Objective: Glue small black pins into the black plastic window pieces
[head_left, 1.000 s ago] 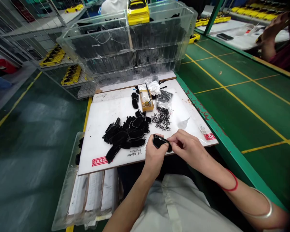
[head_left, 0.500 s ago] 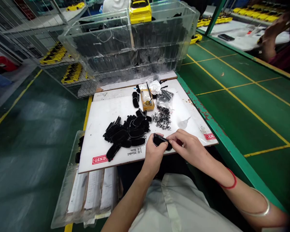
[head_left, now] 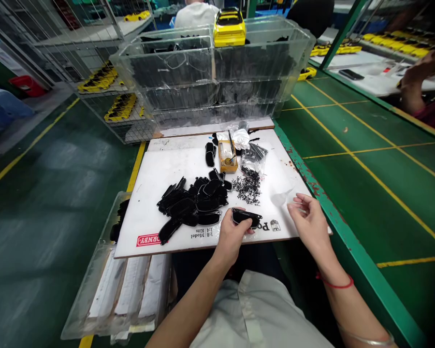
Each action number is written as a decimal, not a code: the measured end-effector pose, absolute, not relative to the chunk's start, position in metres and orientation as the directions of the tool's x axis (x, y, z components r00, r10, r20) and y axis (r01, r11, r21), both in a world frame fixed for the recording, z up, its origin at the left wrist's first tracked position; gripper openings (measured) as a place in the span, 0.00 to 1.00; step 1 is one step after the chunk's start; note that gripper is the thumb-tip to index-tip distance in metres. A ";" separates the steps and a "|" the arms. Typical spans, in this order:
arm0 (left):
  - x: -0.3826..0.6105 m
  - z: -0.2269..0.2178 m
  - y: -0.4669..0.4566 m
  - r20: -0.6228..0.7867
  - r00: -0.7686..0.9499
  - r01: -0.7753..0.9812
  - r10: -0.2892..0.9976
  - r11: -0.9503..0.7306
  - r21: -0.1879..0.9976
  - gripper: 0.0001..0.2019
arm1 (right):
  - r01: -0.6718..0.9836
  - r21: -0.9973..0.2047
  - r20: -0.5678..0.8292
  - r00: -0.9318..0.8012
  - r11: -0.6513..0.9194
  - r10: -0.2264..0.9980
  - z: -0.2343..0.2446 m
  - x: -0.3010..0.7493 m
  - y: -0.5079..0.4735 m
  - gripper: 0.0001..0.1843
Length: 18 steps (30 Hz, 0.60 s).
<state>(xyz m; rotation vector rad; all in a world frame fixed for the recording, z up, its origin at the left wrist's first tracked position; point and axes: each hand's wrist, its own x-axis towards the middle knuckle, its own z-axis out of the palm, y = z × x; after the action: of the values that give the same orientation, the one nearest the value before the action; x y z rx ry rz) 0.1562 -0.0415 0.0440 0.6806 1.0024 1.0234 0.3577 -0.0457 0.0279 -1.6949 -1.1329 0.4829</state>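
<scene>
My left hand (head_left: 232,234) grips a small black plastic part (head_left: 245,217) at the near edge of the white board (head_left: 159,166). My right hand (head_left: 310,222) hovers to the right of that part, apart from it, its fingers loosely curled with the tips drawn together; anything between them is too small to make out. A heap of several more black plastic parts (head_left: 192,203) lies left of my left hand. A scatter of small black screws (head_left: 248,186) lies just beyond both hands.
A small yellow box (head_left: 227,157), a white rag (head_left: 241,137) and a clear bag of screws (head_left: 255,154) sit at the board's far side. Stacked clear bins (head_left: 217,77) with a yellow toy car (head_left: 229,26) stand behind. A clear tray (head_left: 105,295) is lower left. Another person's arm (head_left: 416,77) is far right.
My right hand has left the black part and moved away to the right. My left hand still holds the part. The view has shifted slightly.
</scene>
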 end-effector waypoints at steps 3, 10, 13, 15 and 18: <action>0.158 0.043 -0.039 -0.377 0.178 -0.398 0.909 0.417 0.817 0.15 | 0.496 -0.867 0.187 0.425 -0.054 0.886 0.019 0.356 -0.037 0.29; 0.161 0.046 -0.035 -0.405 0.178 -0.432 0.897 0.441 0.787 0.15 | 0.663 -0.740 0.156 0.333 -0.114 0.930 0.026 0.350 -0.023 0.23; 0.162 0.045 -0.034 -0.399 0.169 -0.432 0.901 0.432 0.792 0.15 | 0.652 -0.751 0.123 0.299 -0.109 0.946 0.026 0.352 -0.021 0.21; 0.161 0.043 -0.034 -0.392 0.181 -0.430 0.902 0.431 0.793 0.15 | 0.585 -0.805 0.110 0.303 -0.094 0.947 0.028 0.353 -0.022 0.21; 0.161 0.040 -0.035 -0.364 0.190 -0.429 0.912 0.411 0.804 0.16 | 0.407 -0.911 0.062 0.288 -0.064 0.955 0.039 0.352 -0.029 0.25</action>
<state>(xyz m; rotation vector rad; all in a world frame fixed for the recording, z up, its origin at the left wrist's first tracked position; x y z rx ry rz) 0.1608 -0.0354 0.0401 0.6149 0.9583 1.0303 0.3517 -0.0292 0.0388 -1.6386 -1.2686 0.7494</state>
